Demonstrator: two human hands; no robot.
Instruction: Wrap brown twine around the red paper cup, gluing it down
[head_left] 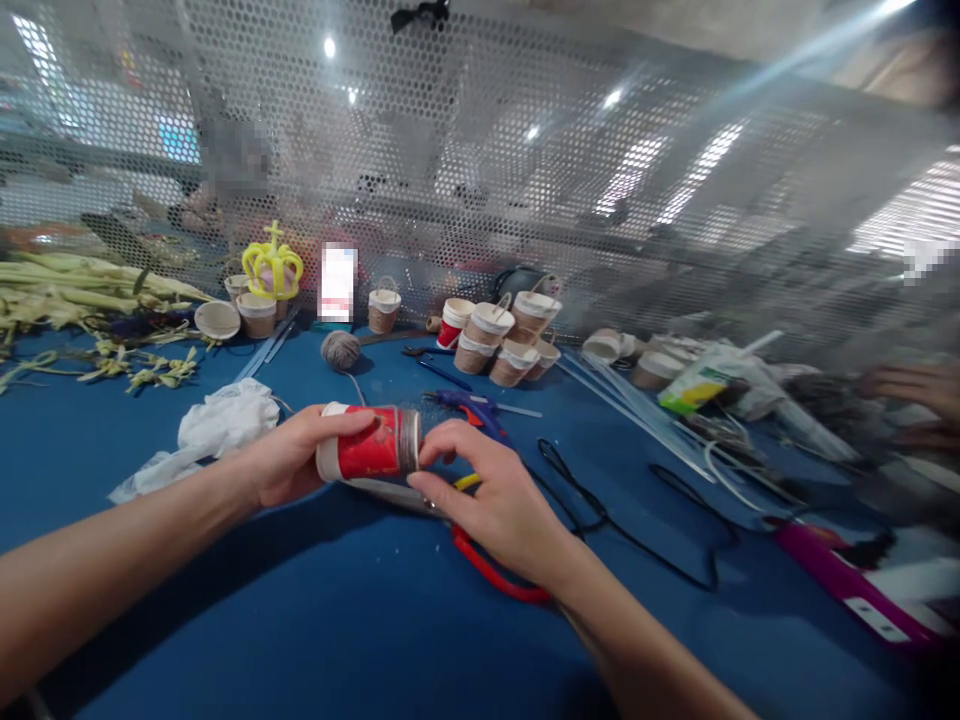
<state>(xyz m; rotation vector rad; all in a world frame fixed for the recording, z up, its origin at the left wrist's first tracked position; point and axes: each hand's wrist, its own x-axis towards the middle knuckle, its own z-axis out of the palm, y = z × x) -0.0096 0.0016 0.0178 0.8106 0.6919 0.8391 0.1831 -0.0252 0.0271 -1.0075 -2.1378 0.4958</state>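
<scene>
Left hand (296, 462): fingers wrapped round red cup (367, 452), sideways above blue table (300, 620); grey yarn (409, 440) wound near rim. Right hand (491, 490): fingers curled at rim, pinch indeterminable. Table: scissors (491, 573), yarn ball (340, 350), pale stalks (82, 285). Behind: perforated metal screen (450, 120).

Blue tabletop (337, 620) moderately lit around fingers (457, 440); right-hand corners fall dark. Small white lamps (329, 47) glare high beyond fingers, long flare streaking off to upper right. Soft shadow spreads below left forearm (142, 540), on near side of fingers. Lit display (337, 285) past fingers blown out white, mosaic-edged. Red cup (367, 442) at fingertips fairly sharp; perforated panel (450, 150) beyond hazy. Far right of fingers, another person's hand (911, 390) smeared by blur, edge stretched wide-angle.
</scene>
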